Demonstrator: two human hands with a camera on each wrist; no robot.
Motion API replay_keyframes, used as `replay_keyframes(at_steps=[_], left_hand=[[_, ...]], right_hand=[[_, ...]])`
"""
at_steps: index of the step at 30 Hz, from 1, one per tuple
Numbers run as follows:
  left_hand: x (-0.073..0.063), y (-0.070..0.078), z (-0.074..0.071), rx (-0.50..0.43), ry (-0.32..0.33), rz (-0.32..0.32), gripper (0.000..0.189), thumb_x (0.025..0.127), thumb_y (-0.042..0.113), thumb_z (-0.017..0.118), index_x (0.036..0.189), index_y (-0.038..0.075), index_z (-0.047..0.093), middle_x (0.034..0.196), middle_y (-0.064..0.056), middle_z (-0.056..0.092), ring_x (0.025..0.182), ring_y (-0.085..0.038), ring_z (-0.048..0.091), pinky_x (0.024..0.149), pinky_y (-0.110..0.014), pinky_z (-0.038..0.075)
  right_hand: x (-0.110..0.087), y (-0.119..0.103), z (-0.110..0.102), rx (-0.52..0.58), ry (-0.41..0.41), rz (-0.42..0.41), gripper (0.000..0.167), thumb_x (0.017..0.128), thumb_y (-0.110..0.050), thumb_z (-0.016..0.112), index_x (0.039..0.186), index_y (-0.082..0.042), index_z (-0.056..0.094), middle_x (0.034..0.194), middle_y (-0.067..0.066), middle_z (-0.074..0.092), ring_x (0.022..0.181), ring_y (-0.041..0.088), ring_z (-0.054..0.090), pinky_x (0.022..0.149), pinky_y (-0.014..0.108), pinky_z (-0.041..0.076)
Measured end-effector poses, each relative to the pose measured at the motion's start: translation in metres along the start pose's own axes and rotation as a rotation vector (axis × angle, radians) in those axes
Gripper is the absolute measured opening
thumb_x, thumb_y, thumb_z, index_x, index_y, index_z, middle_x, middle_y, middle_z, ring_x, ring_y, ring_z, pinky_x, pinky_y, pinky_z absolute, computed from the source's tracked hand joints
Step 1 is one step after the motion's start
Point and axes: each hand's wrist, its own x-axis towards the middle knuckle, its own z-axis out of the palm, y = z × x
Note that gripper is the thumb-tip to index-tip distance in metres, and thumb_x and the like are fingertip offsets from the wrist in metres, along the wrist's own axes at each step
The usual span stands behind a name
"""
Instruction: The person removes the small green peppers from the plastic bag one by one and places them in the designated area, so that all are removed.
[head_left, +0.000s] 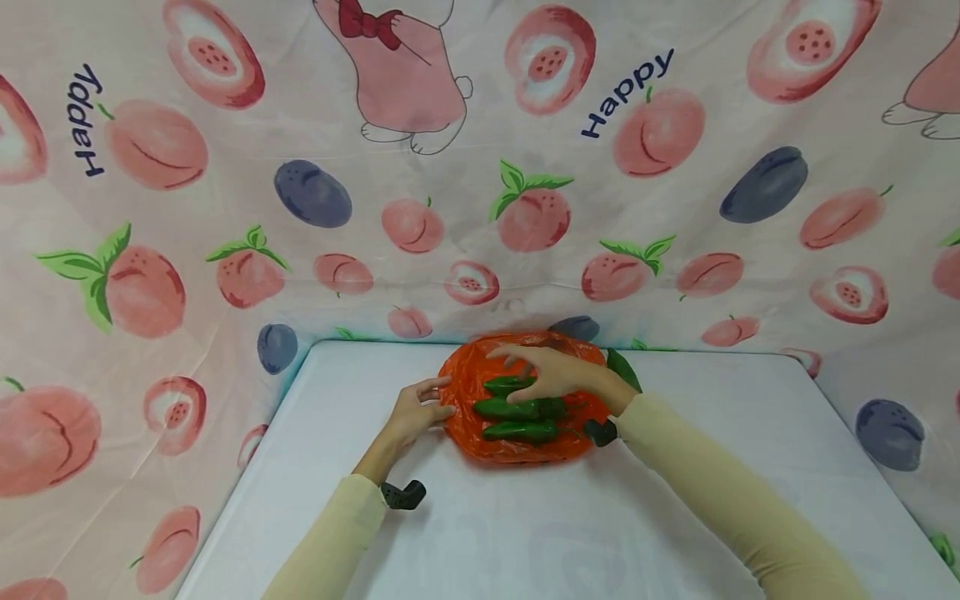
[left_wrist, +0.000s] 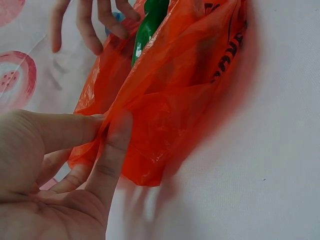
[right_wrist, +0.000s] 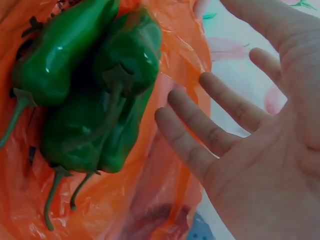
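Observation:
Several green peppers [head_left: 521, 432] lie together on an orange plastic bag [head_left: 461, 437] towards the back of the white table. My left hand [head_left: 414, 410] is at the bag's left edge; the left wrist view shows its thumb and fingers pinching the thin plastic [left_wrist: 145, 135]. Over the bag's far side hovers my right hand [head_left: 551, 372], with its fingers spread. In the right wrist view those fingers [right_wrist: 187, 150] are beside the pile of peppers [right_wrist: 75, 130], with nothing held. Stems on the peppers point towards the right arm.
The white tabletop [head_left: 495, 533] extends in front of the bag and to both sides. A fruit-print cloth [head_left: 465, 225] hangs behind the table and around it. A dark green shape [head_left: 622, 369] shows just past the bag's right end, behind the right wrist.

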Motion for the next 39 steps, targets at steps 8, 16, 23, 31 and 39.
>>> replay_keyframes(at_steps=[8,16,23,31,39], left_hand=[[0.0,0.0,0.0,-0.005,-0.007,0.007,0.055,0.088,-0.01,0.072,0.14,0.0,0.06,0.114,-0.02,0.06,0.082,-0.019,0.068,0.071,-0.034,0.064],[-0.001,0.002,0.002,0.006,0.013,0.006,0.055,0.087,-0.01,0.073,0.14,0.001,0.061,0.115,-0.02,0.06,0.082,-0.018,0.069,0.072,-0.036,0.064],[-0.002,0.002,0.002,0.011,0.014,0.003,0.055,0.088,-0.009,0.073,0.14,0.001,0.06,0.116,-0.021,0.06,0.082,-0.018,0.068,0.075,-0.039,0.064],[-0.001,0.001,0.002,-0.013,0.018,0.0,0.055,0.087,-0.011,0.072,0.14,0.001,0.061,0.112,-0.019,0.061,0.081,-0.017,0.069,0.069,-0.032,0.063],[-0.001,-0.001,0.002,-0.016,0.022,0.0,0.055,0.087,-0.011,0.072,0.139,0.001,0.061,0.113,-0.019,0.06,0.079,-0.016,0.069,0.069,-0.033,0.063]], right_hand=[[0.008,0.006,0.008,-0.015,-0.105,0.086,0.073,0.092,-0.028,0.08,0.154,-0.022,0.043,0.141,0.017,0.056,0.111,0.032,0.066,0.099,0.048,0.055],[0.013,0.003,0.01,-0.031,-0.16,0.118,0.063,0.092,-0.02,0.079,0.149,-0.017,0.052,0.137,0.013,0.057,0.121,0.029,0.058,0.101,0.047,0.054],[0.018,0.003,0.016,-0.123,-0.181,0.159,0.055,0.092,-0.024,0.079,0.143,-0.023,0.059,0.13,0.001,0.06,0.12,0.021,0.054,0.105,0.046,0.05],[0.021,-0.004,0.018,-0.158,-0.203,0.171,0.05,0.092,-0.019,0.079,0.139,-0.028,0.063,0.132,0.002,0.061,0.122,0.023,0.055,0.106,0.046,0.049],[0.024,-0.007,0.019,-0.168,-0.23,0.166,0.047,0.093,-0.014,0.077,0.136,-0.027,0.065,0.133,0.006,0.062,0.123,0.025,0.056,0.104,0.045,0.051]])
